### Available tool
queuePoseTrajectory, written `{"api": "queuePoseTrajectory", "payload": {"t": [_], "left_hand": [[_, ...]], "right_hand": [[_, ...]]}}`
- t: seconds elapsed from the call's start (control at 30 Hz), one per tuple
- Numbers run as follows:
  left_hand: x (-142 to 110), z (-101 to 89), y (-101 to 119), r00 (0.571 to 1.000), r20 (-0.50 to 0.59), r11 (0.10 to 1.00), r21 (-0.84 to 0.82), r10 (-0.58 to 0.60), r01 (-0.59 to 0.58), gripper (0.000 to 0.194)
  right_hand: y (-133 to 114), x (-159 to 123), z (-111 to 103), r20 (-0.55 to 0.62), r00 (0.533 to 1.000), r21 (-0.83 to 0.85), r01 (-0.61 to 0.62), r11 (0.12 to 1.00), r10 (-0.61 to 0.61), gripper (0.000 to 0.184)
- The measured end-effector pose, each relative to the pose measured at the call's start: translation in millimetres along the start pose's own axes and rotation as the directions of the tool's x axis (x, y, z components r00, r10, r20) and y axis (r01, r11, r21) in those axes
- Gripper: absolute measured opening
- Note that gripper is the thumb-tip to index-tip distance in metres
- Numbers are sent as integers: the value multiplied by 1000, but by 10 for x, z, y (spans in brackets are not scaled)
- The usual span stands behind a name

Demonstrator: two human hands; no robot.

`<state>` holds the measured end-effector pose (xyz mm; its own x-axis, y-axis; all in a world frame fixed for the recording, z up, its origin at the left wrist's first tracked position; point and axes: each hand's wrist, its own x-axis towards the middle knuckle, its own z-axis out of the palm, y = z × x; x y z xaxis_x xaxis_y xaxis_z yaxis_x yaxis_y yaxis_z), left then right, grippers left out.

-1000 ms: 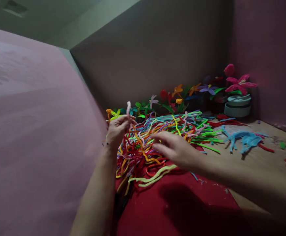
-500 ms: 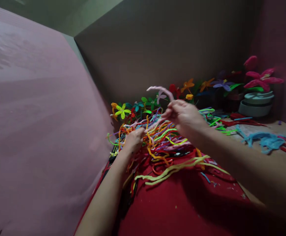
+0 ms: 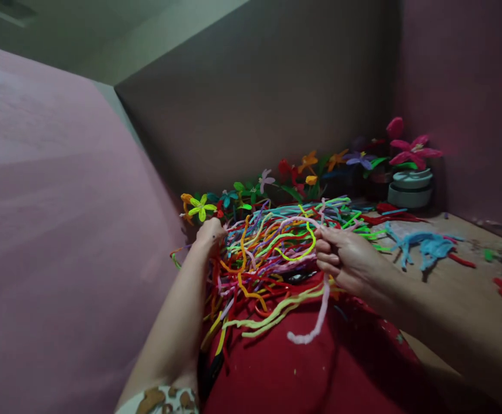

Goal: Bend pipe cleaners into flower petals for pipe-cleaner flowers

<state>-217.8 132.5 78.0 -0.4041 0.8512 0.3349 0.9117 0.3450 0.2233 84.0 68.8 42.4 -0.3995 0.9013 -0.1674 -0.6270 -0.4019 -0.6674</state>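
My right hand [image 3: 348, 259] is closed around a pale pink pipe cleaner [image 3: 322, 313]. One end hangs below the fist and curls left over the red surface [image 3: 302, 379]. At the top of the fist, a pink length shows by the thumb and bends left over the pile. My left hand [image 3: 211, 237] is closed at the left edge of the pile of pipe cleaners [image 3: 272, 244]; what its fingers grip is hidden. Between the hands the pile is a tangle of many colours. A bright yellow pipe cleaner [image 3: 305, 253] curves beside my right fingers.
Pipe-cleaner flowers, among them a yellow one [image 3: 202, 207] and a pink one [image 3: 417, 152], stand behind the pile. A grey-green round container [image 3: 410, 190] is at the back right. Blue pipe cleaners [image 3: 434, 247] lie right of the pile. A pink wall [image 3: 61, 259] rises close on the left.
My hands have moved apart: the left went left, and the right came lower. The pink pipe cleaner's end, raised above the right fist before, now hangs below it. The view has shifted right.
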Motion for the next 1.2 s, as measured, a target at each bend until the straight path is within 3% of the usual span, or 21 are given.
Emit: {"api": "queuePoseTrajectory", "payload": {"t": [0.13,0.33,0.5,0.67,0.87,1.07,1.2], "left_hand": [[32,135,-91,993,56,987,134,-101,93,18],[8,-10,-296,991,96,985,156,-92,77,23],[63,175,-244,992,95,976,209,-86,65,24],[105,387,-130,992,68,960,265,-109,87,30],[-116,246,-194,1000,-7,957,290,20,-17,29],[-323,174,-251,995,-27,936,344,91,-77,25],[-316,203,-216,987,-108,930,362,115,-69,28]], "right_hand": [[-12,24,60,82,997,30,13,999,-15,22],[135,258,412,204,974,55,-112,992,99,19],[379,530,682,137,980,107,-157,982,142,19],[498,550,624,109,985,93,-144,985,134,16],[529,590,509,101,985,98,-146,984,137,17],[650,701,613,137,973,90,-201,975,188,17],[685,730,649,142,971,87,-205,975,191,16]]}}
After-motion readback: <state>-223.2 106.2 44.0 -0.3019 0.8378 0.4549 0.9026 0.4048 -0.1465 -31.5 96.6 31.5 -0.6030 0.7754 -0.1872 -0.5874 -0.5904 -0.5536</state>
